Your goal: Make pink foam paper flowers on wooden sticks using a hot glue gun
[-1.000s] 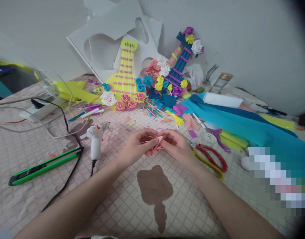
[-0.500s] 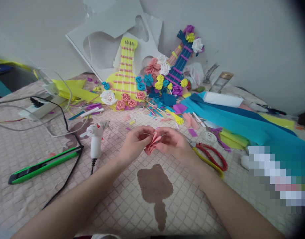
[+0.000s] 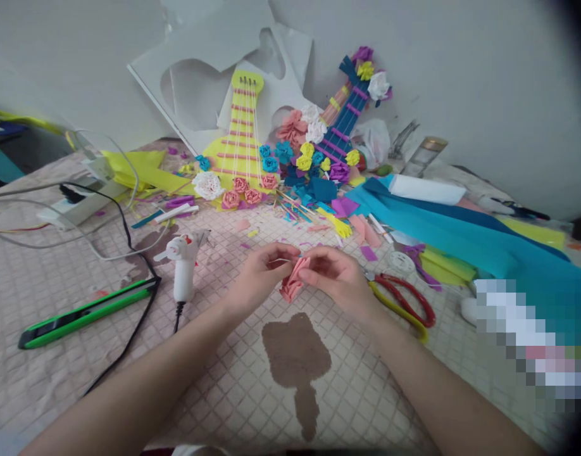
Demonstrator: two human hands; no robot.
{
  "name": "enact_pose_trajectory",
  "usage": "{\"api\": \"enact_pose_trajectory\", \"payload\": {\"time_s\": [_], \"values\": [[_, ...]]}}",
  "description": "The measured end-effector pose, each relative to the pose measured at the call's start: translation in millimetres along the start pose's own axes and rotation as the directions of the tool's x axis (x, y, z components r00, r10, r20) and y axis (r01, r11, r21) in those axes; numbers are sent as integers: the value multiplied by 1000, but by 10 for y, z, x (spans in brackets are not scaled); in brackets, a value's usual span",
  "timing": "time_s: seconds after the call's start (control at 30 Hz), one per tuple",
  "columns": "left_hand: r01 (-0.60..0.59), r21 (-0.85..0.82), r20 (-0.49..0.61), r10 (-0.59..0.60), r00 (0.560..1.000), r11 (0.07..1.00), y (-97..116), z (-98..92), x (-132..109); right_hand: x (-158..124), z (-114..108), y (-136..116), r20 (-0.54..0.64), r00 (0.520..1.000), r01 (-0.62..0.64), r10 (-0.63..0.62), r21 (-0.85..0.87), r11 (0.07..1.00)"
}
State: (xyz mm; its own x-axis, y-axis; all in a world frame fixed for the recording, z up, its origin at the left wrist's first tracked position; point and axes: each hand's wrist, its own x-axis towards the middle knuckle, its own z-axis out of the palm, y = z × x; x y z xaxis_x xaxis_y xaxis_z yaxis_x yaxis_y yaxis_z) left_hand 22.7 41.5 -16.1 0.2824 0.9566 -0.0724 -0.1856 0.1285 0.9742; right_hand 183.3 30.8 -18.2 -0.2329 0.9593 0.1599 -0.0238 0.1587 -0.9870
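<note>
Between my two hands is a small pink crepe-paper flower (image 3: 293, 286), partly rolled and crumpled, held above the quilted table cover. My left hand (image 3: 264, 272) pinches its left side with thumb and fingers. From the other side, my right hand (image 3: 335, 275) grips the upper edge of the pink paper, thumb in front. The fingertips hide part of the flower. Left of my hands stands a white glue gun (image 3: 183, 266), its nozzle pointing up and right. Scissors (image 3: 404, 297) with red and yellow handles lie close to my right wrist.
A green utility knife (image 3: 86, 315) lies at left beside a black cable. Behind are a yellow paper guitar (image 3: 238, 149) and a blue paper guitar (image 3: 347, 120) with paper flowers. Blue paper sheets (image 3: 433, 221) spread at right. A power strip (image 3: 81, 202) sits back left.
My fingers have shifted on the pink flower, which now shows more of its folded strip and sits slightly lower and to the right. The view has moved a little.
</note>
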Motion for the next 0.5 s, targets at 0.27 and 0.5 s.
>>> {"api": "enact_pose_trajectory", "payload": {"time_s": [0.27,0.5], "values": [[109,-175,133,-86,987,979,27,-3,-17,11,-22,1,-82,996,39,-40,-6,999],[100,-225,107,-77,991,969,41,-1,0,17,-30,-18,-73,985,154,-157,-44,987]]}}
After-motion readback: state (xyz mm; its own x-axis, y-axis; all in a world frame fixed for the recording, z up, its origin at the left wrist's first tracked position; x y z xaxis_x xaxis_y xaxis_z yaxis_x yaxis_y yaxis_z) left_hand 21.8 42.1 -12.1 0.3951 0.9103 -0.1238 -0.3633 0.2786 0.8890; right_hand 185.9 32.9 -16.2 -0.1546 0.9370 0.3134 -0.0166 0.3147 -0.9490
